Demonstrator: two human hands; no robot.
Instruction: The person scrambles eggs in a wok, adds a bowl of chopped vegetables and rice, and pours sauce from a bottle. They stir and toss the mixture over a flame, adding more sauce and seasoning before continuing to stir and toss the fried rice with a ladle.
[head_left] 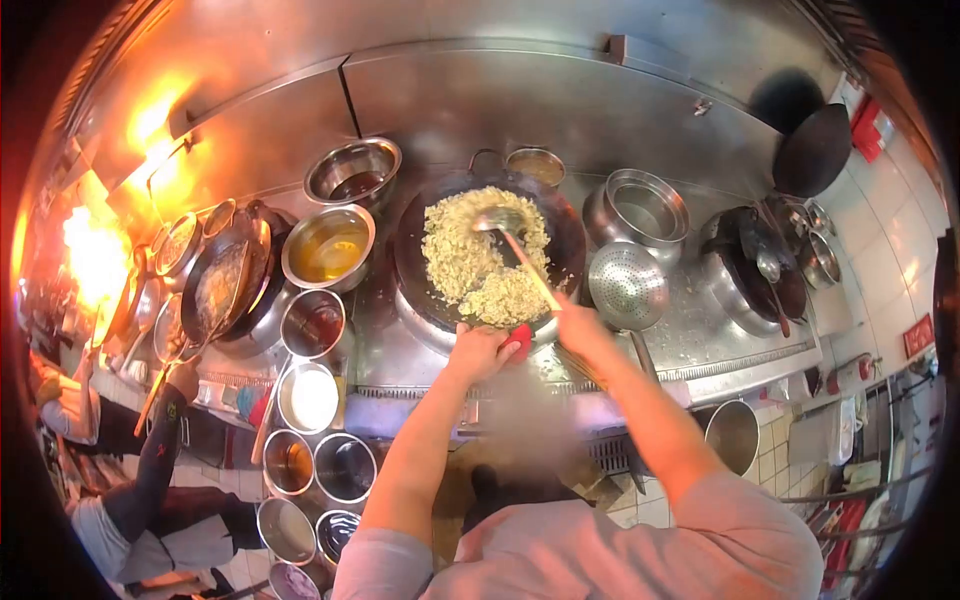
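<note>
Left hand [478, 350] gripping wok [420, 270], handle hidden

I have both arms stretched forward from the shoulders toward the wok [420, 270], forearms bare. My left hand [480, 350] sits at the wok's near rim, fingers curled shut, knuckles up, wrist straight. My right hand [577, 325] is just right of it, also at the near rim, closed in a fist, with the elbow bent slightly outward.
</note>
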